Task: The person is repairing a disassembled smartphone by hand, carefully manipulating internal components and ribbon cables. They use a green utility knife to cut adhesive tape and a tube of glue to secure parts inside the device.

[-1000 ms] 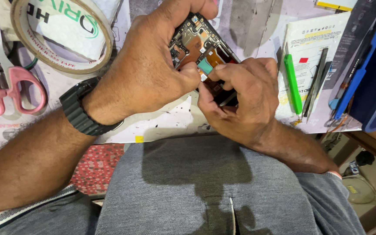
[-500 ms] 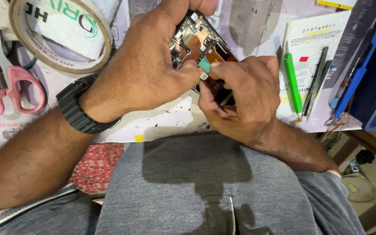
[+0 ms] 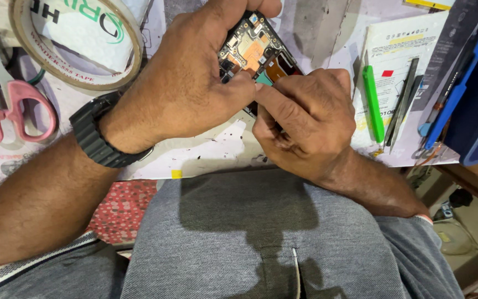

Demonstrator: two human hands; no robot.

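Observation:
An opened phone (image 3: pixel 254 49) with its circuit board and orange flex parts bared is held over the worktable (image 3: pixel 206 152). My left hand (image 3: pixel 189 83), with a black watch (image 3: pixel 96 138) on the wrist, wraps around the phone's left side, fingers over its top edge. My right hand (image 3: pixel 305 122) covers the phone's lower right part; its thumb and forefinger pinch a small teal tab (image 3: pixel 263 79) on the board. The lower half of the phone is hidden under both hands.
A roll of brown tape (image 3: pixel 73 41) and pink-handled scissors (image 3: pixel 6 108) lie at the left. A green pry tool (image 3: pixel 373 102), dark tweezers (image 3: pixel 402 99) and a blue tool (image 3: pixel 456 91) lie at the right on a printed sheet. My grey-clad lap (image 3: pixel 261 238) fills the foreground.
The phone has tilted slightly under my left hand. My right thumb and forefinger have closed in tighter on the teal tab. Both hands stay in nearly the same place.

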